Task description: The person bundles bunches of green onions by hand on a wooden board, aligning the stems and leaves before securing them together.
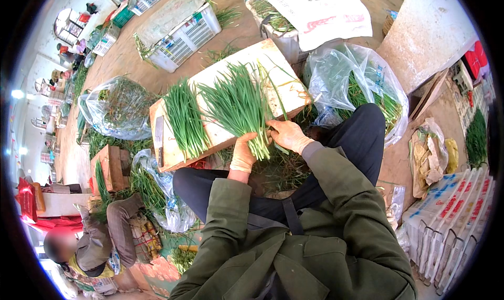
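My left hand (243, 152), in a thin pale orange glove, grips a fanned bunch of garlic chives (240, 99) near its pale stem ends. The leaves spread over a whitish board (281, 63) in front of my knees. My right hand (289, 136), gloved alike, pinches at the right edge of the same bunch; a long loose leaf passes by its fingers, and its fingertips are partly hidden. To the left lies a second, neatly lined-up bunch of chives (186, 121). Beside that bunch, a knife with a broad blade (159, 132) and dark handle rests along the board's left end.
Clear plastic bags of greens stand at right (356, 83) and left (118, 107). White crates (185, 36) sit beyond the board. Loose trimmings (283, 174) cover the floor between my legs. Another person (94, 241) sits at lower left. Stacked white crates (449, 221) stand at lower right.
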A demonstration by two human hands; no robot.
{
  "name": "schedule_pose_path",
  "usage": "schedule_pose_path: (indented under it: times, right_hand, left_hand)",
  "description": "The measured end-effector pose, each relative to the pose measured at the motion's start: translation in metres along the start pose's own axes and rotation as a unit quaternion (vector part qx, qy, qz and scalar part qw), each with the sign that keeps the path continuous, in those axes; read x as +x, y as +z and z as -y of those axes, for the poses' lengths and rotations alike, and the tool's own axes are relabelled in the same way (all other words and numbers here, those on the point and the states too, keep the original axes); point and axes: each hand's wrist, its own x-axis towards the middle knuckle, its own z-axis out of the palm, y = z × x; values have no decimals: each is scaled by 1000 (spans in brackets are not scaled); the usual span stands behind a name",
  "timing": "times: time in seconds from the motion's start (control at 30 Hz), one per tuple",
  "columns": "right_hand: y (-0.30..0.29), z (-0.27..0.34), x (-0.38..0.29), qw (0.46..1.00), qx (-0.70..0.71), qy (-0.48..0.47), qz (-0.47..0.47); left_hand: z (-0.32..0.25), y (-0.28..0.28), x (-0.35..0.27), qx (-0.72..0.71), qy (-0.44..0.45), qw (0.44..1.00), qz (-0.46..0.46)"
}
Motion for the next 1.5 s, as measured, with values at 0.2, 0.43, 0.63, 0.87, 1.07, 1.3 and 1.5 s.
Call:
schedule_pose_path:
  times: [0.2, 0.43, 0.63, 0.87, 1.07, 1.3, 1.5]
  right_hand:
    - [0, -4, 10, 996, -17, -17, 81]
    - [-13, 6, 1, 991, -84, -27, 105]
    - [-26, 10, -10, 971, -144, -73, 179]
    - [-47, 13, -16, 900, -20, 88, 426]
    - [-15, 7, -6, 998, -54, -3, 28]
    - [-9, 15, 0, 990, -112, 33, 76]
    - [-7, -3, -3, 991, -113, 17, 76]
  left_hand:
    - [-5, -2, -4, 29, 4, 1000, -12]
    - [-6, -16, 0, 4, 3, 1000, -26]
    - [-6, -1, 0, -33, 8, 999, -10]
    - [-5, -6, 0, -43, 11, 999, -19]
    - [-8, -5, 1, 7, 13, 1000, -8]
    - [-3, -3, -2, -3, 27, 999, -23]
    - [-3, -3, 2, -16, 27, 999, -26]
